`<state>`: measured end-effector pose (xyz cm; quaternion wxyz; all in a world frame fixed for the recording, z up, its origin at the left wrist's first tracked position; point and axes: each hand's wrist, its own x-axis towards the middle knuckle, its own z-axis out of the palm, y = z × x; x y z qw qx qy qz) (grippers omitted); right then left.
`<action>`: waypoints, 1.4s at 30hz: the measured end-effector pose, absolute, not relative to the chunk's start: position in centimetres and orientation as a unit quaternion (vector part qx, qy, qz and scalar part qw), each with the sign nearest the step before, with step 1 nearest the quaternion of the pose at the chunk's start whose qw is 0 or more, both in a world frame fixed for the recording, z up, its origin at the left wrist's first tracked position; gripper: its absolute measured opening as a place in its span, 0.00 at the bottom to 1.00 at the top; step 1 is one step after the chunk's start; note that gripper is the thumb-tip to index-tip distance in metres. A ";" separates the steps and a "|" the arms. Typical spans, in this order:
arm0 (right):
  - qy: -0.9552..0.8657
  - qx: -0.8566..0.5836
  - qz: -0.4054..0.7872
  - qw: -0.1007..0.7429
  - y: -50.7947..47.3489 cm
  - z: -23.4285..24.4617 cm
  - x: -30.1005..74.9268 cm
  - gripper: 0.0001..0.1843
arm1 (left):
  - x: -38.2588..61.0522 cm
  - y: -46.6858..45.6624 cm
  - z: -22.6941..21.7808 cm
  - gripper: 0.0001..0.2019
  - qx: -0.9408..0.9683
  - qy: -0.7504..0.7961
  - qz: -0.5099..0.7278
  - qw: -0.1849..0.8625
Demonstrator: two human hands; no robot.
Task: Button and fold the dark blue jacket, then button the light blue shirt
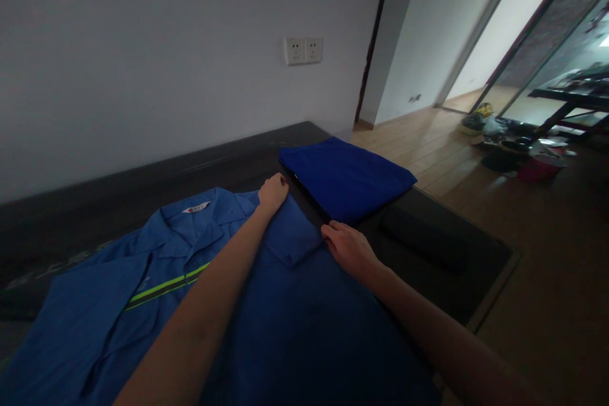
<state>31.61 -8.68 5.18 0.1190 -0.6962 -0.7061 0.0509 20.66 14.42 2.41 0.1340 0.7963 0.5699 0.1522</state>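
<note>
A blue work shirt (114,292) with a yellow-green reflective stripe (166,287) and a white collar label lies spread on a dark table (228,165). My left hand (273,192) rests closed on the shirt's right shoulder near the collar, fingers curled onto the cloth. My right hand (349,248) lies on the shirt's right edge beside a folded-over sleeve (292,238), fingers bent down on the fabric. Whether either hand pinches the cloth is hidden.
A folded darker blue garment (345,179) lies at the table's far right corner. A wall with a double socket (303,50) stands behind. Wooden floor (523,216) and clutter by a glass door lie to the right.
</note>
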 end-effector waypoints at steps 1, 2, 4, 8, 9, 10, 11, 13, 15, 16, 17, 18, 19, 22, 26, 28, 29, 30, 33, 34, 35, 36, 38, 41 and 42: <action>-0.706 -0.696 0.050 0.118 -8.7 5.2 31.6 0.10 | 20.8 14.8 2.5 0.11 0.795 0.563 0.167 0.154; -0.707 -0.696 0.050 0.115 -8.6 5.2 31.6 0.10 | 21.0 15.0 2.5 0.11 0.795 0.552 0.181 0.173; -0.708 -0.696 0.050 0.110 -8.7 5.3 31.6 0.10 | 21.3 15.0 2.3 0.11 0.797 0.532 0.203 0.198; -0.711 -0.694 0.041 0.104 -9.0 5.4 31.4 0.12 | 21.6 14.0 1.4 0.11 0.807 0.527 0.218 0.156; -0.710 -0.695 0.038 0.104 -9.1 5.4 31.4 0.12 | 21.6 13.7 1.1 0.11 0.807 0.530 0.221 0.140; -0.708 -0.697 0.036 0.105 -9.1 5.4 31.4 0.12 | 21.6 13.6 0.9 0.11 0.806 0.534 0.223 0.129; -0.705 -0.700 0.035 0.106 -9.2 5.4 31.4 0.12 | 21.6 13.5 0.8 0.11 0.803 0.536 0.229 0.125; -0.699 -0.706 0.034 0.106 -9.2 5.3 31.2 0.12 | 21.4 13.7 0.7 0.11 0.798 0.533 0.246 0.134; -0.692 -0.713 0.035 0.106 -9.2 5.2 31.1 0.12 | 21.2 14.1 0.7 0.11 0.791 0.529 0.265 0.152; -0.689 -0.716 0.035 0.105 -9.2 5.2 31.0 0.12 | 21.1 14.3 0.8 0.11 0.789 0.527 0.273 0.160; -0.687 -0.719 0.033 0.103 -9.2 5.1 31.0 0.12 | 21.0 14.5 0.9 0.12 0.786 0.526 0.278 0.166; -0.685 -0.721 0.029 0.101 -9.2 5.1 30.9 0.12 | 20.9 14.6 0.9 0.12 0.784 0.526 0.281 0.171; -0.683 -0.723 0.023 0.099 -9.2 5.0 30.9 0.12 | 20.8 14.6 0.9 0.12 0.782 0.526 0.283 0.175; -0.686 -0.723 0.005 0.088 -9.2 5.0 30.7 0.13 | 20.7 14.5 0.9 0.12 0.782 0.528 0.281 0.177; -0.706 -0.707 -0.027 0.045 -9.8 4.8 30.2 0.14 | 20.6 14.1 1.2 0.11 0.819 0.496 0.248 0.147; -0.717 -0.695 -0.051 0.022 -10.4 4.6 30.0 0.17 | 20.4 13.7 1.9 0.11 0.851 0.457 0.232 0.119; -0.720 -0.691 -0.063 0.015 -10.8 4.4 30.0 0.19 | 20.2 13.3 2.3 0.11 0.863 0.440 0.228 0.102; -0.722 -0.688 -0.072 0.013 -11.2 4.2 30.1 0.21 | 19.9 12.8 2.8 0.11 0.871 0.426 0.228 0.086; -0.719 -0.689 -0.085 0.025 -12.3 4.0 30.6 0.25 | 18.7 10.6 3.8 0.12 0.889 0.398 0.222 0.051; -0.718 -0.689 -0.087 0.037 -12.6 4.0 30.7 0.25 | 18.3 9.6 3.9 0.13 0.895 0.390 0.211 0.049; -0.720 -0.686 -0.087 0.056 -12.6 4.1 30.7 0.25 | 18.0 8.7 3.7 0.15 0.901 0.383 0.196 0.051; -0.725 -0.679 -0.088 0.080 -12.6 4.3 30.5 0.24 | 17.7 7.8 3.4 0.17 0.906 0.379 0.179 0.053; -0.746 -0.649 -0.082 0.128 -12.0 4.5 29.7 0.23 | 17.4 6.4 2.5 0.22 0.911 0.380 0.147 0.054; -0.788 -0.597 -0.046 0.146 -10.4 4.2 28.2 0.22 | 17.6 5.3 1.2 0.27 0.908 0.401 0.105 0.053; -0.794 -0.592 -0.030 0.136 -9.8 3.9 27.9 0.23 | 17.7 5.1 0.9 0.27 0.907 0.406 0.098 0.051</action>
